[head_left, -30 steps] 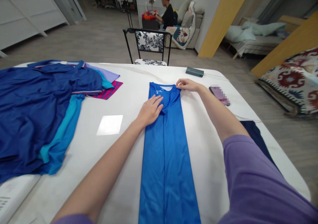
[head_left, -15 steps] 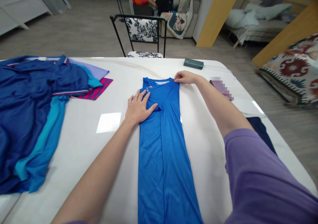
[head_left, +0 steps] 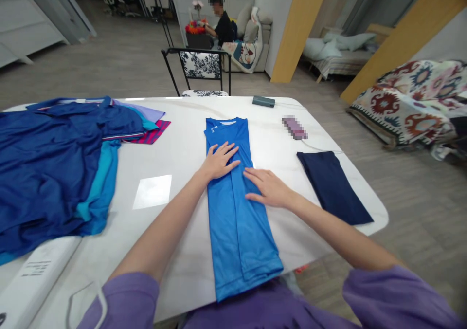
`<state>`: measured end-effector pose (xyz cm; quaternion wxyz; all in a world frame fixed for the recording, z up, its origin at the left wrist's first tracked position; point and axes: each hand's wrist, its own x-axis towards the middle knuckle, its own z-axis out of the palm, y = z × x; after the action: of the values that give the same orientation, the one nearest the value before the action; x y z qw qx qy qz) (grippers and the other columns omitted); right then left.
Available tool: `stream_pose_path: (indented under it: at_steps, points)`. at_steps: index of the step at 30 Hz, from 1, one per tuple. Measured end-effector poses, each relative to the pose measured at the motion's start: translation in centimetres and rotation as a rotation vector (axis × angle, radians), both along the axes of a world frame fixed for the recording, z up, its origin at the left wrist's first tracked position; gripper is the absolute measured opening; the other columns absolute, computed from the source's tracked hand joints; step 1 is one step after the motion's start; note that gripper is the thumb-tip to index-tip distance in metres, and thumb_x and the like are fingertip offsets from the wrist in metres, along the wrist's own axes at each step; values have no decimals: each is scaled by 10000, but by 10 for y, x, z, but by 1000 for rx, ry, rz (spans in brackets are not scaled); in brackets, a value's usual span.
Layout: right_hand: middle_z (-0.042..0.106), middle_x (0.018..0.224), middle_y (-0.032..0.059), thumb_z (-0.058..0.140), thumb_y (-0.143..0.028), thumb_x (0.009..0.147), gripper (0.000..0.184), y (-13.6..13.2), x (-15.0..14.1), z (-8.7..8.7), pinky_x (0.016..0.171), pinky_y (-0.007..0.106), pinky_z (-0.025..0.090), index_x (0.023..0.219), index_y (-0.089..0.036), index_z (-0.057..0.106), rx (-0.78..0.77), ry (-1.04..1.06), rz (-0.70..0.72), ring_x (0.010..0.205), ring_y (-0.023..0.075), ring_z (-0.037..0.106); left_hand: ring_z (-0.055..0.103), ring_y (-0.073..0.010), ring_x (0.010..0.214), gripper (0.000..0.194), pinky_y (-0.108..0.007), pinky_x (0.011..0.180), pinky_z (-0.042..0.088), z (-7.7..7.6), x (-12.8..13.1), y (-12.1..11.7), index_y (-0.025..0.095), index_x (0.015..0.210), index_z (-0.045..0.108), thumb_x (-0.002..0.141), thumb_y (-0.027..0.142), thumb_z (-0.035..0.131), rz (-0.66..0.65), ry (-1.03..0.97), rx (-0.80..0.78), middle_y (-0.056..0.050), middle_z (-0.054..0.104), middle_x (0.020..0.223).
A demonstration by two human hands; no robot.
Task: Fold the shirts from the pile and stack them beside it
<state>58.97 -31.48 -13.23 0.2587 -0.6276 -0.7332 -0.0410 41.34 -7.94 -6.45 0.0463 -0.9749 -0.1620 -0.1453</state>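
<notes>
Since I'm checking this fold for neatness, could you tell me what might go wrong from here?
The blue shirt hangs its hem over the white table's near edge, so it may slide off. The left hand and right hand press flat on slippery-looking fabric; the folded-in sides could shift apart. The navy folded garment lies at the right edge and could get knocked off.

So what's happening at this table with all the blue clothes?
A person in purple sleeves has a bright blue shirt folded into a long narrow strip on the white table. The left hand and right hand both lie flat on it, palms down. A heap of blue garments lies to the left, a folded navy piece to the right.
</notes>
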Motion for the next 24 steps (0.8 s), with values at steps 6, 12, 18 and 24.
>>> stream_pose_path:
  at_steps: [6, 12, 18, 24]
  points:
    - [340, 1881, 10, 688, -626, 1099, 848, -120, -55, -44, 1449, 567, 373, 1856, -482, 334, 14, -5, -16, 1751, 296, 382, 223, -386, 1811, 754, -675, 1440, 200, 14, -22, -59, 281, 1835, 397, 1159, 595, 511, 87, -56, -12, -105, 236, 1953]
    - [429, 1859, 106, 832, -647, 1023, 1040, -195, -74, -89, 1438, 591, 337, 1870, -288, 345, 37, -141, 176, 1732, 330, 428, 519, -328, 1669, 637, -553, 1372, 437, -44, -148, -170, 320, 1687, 606, 1143, 650, 575, -74, -122, -136, -89, 587, 1765]
    - [520, 1813, 48, 809, -245, 1055, 732, -199, -82, -123, 1358, 553, 382, 1736, -380, 575, 93, -226, 73, 1664, 305, 511, 380, -360, 1763, 865, -639, 1474, 278, -131, -252, -251, 316, 1834, 397, 1070, 486, 766, -121, 4, -32, -88, 440, 1869]
    - [652, 1695, 55, 780, -139, 1047, 622, -210, -93, -129, 1206, 517, 435, 1594, -429, 721, 158, -194, 55, 1567, 316, 592, 468, -316, 1719, 762, -621, 1430, 364, -147, -255, -260, 371, 1697, 616, 1008, 46, 614, -115, -44, 18, -27, 575, 1781]
